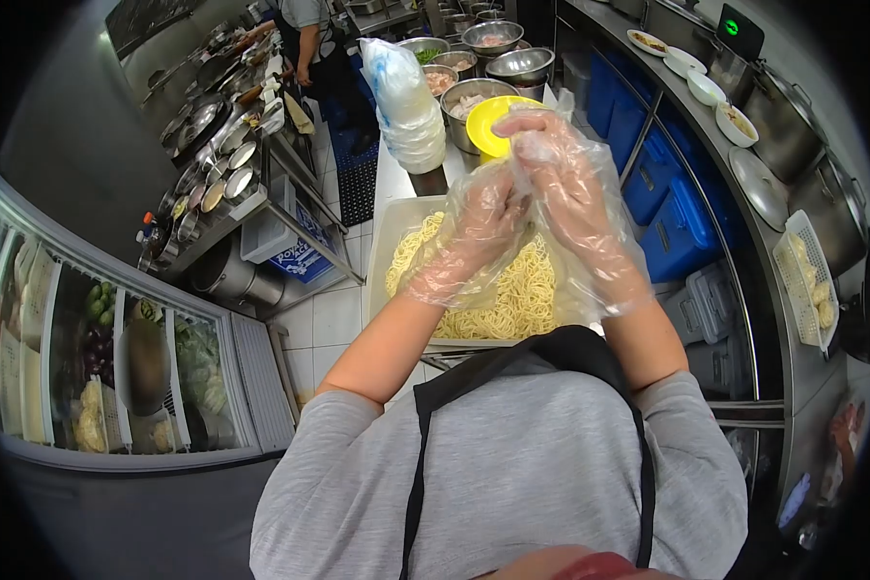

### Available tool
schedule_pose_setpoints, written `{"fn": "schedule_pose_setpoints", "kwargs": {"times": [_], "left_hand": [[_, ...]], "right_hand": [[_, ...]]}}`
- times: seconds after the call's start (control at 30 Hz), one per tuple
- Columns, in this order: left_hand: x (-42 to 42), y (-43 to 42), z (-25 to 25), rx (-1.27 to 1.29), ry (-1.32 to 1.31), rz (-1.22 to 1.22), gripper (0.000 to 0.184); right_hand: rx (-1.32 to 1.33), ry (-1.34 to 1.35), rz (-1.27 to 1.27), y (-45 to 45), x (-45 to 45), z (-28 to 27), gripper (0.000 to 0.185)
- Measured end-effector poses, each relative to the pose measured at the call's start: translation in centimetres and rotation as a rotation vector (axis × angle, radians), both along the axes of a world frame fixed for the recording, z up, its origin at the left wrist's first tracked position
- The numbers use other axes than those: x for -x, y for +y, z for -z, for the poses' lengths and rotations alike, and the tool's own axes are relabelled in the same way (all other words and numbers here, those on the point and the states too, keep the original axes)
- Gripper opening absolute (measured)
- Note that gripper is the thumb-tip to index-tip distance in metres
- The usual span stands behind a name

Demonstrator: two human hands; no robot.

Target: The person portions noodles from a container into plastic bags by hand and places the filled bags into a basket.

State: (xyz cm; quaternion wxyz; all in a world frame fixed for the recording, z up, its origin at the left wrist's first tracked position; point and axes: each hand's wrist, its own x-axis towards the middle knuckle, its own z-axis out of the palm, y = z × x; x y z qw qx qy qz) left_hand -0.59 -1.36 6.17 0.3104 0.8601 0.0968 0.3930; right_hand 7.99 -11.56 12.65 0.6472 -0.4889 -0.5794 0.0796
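Note:
My left hand and my right hand, both in loose clear plastic gloves, meet above a tray of noodles. Bent fingers on both hands press together where they touch. Crumpled clear plastic lies around the fingertips, and I cannot make out whether it is only glove or something held. Under the hands, yellow noodles fill much of a pale rectangular tray. A yellow round dish shows just behind my right fingers. Beyond my left hand stands a tall stack wrapped in clear plastic.
Metal bowls with food stand at the table's far end. Left are a counter with small pans and a glass-topped fridge. On the right, a counter carries white bowls, pots and a white basket. Another person stands far left.

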Motion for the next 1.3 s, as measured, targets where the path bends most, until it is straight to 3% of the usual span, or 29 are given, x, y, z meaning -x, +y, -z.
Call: {"fn": "schedule_pose_setpoints", "kwargs": {"times": [0.07,0.1,0.13,0.17,0.2,0.23,0.27,0.3,0.33,0.37,0.4,0.43,0.5,0.57,0.63,0.67,0.73,0.83,0.87,0.93,1.0,1.07,1.1,1.13,1.17,1.2,1.23,1.27,1.3], "left_hand": [[-0.4,1.2,0.8,-0.219,-0.164,-0.029,0.022],[-1.6,2.3,2.4,-0.134,-0.343,0.024,0.016],[-1.4,2.2,2.3,-0.137,-0.344,0.021,0.016],[-1.0,1.9,2.3,0.129,-0.419,0.010,0.013],[-0.5,1.4,2.4,0.398,-0.486,-0.003,0.010],[0.0,0.5,1.3,0.577,-0.554,0.098,0.008],[0.4,0.0,0.5,0.575,-0.554,0.098,0.008],[0.9,-0.2,-0.2,0.714,-0.659,0.086,0.011],[1.2,-0.1,-0.5,0.854,-0.764,0.074,0.018],[1.6,0.3,-0.6,0.878,-0.783,0.219,0.019],[1.5,0.1,-0.5,0.878,-0.784,0.217,0.019],[1.5,-0.5,-0.7,0.823,-0.764,0.099,0.016],[1.6,-1.7,-1.0,0.758,-0.747,-0.026,0.013],[1.8,-2.8,-1.1,0.877,-0.816,0.084,0.022],[1.2,-0.1,2.0,-0.669,-0.416,-0.841,0.030],[1.3,0.4,3.1,-0.726,-0.313,-0.836,0.032],[0.1,1.1,3.7,-0.129,-0.189,-0.576,0.038],[1.7,2.8,0.1,0.580,-0.162,-0.197,0.034],[1.0,3.8,1.7,0.462,-0.235,-0.169,0.030],[2.7,3.7,1.4,0.283,-0.157,-0.100,0.023],[4.8,2.9,0.3,0.260,-0.022,-0.095,0.020],[5.9,2.9,0.4,-0.138,0.239,-0.074,0.019],[6.6,2.6,0.3,-0.291,0.236,-0.134,0.020],[6.9,3.0,1.0,-0.290,0.235,-0.147,0.020],[7.5,3.5,1.6,-0.139,0.147,-0.051,0.015],[7.8,4.1,1.8,-0.344,0.241,-0.054,0.015],[8.4,4.3,1.3,-0.552,0.310,-0.054,0.017],[8.9,3.7,1.2,-0.550,0.308,-0.063,0.017],[9.1,3.1,1.2,-0.509,0.248,-0.023,0.019]], "right_hand": [[-0.047,0.006,-0.006,0.0,0.6,0.6,0.015],[-0.060,0.026,-0.037,0.0,0.9,0.9,0.016],[-0.078,0.044,-0.065,0.0,1.2,1.1,0.017],[-0.051,0.223,-0.137,0.0,1.5,1.4,0.020],[-0.051,0.226,-0.138,0.3,0.8,2.1,0.020],[-0.110,0.085,0.050,0.8,-0.5,3.1,0.024],[-0.170,-0.059,0.238,1.4,-1.3,4.4,0.028],[-0.076,0.260,0.087,2.0,-1.2,6.4,0.046],[-0.078,0.259,0.086,1.7,-0.2,6.7,0.046],[-0.071,0.211,0.120,1.4,1.3,7.0,0.056],[-0.062,0.165,0.152,1.3,2.5,7.2,0.067],[-0.115,0.403,-0.005,1.7,3.2,7.8,0.077],[-0.098,0.463,-0.018,1.6,3.7,8.2,0.076],[-0.047,0.442,-0.007,1.1,3.9,8.0,0.069],[-0.007,0.309,0.058,0.7,3.7,7.8,0.068],[0.023,0.183,0.146,0.7,3.6,7.8,0.067],[-0.004,0.178,0.105,2.2,2.9,9.1,0.063],[0.099,-0.251,0.214,3.7,2.1,8.4,0.067],[0.119,-0.363,0.296,2.6,3.1,6.1,0.069],[-0.306,-0.665,0.419,2.2,3.3,4.0,0.073],[-0.291,-0.930,0.216,0.9,4.2,0.4,0.069],[-0.034,-1.178,0.337,0.7,5.0,-0.7,0.053],[0.298,-0.880,0.165,1.8,3.6,0.4,0.046],[0.607,-0.570,-0.006,2.7,2.4,1.3,0.040],[0.741,0.067,-0.133,2.7,1.7,2.1,0.027],[0.738,0.058,-0.147,2.3,0.5,2.4,0.027],[0.664,-0.561,-0.168,1.5,-0.9,2.5,0.026],[0.544,-1.173,-0.173,0.7,-1.6,2.1,0.024],[0.537,-1.176,-0.173,-0.1,-1.6,1.6,0.024]]}}
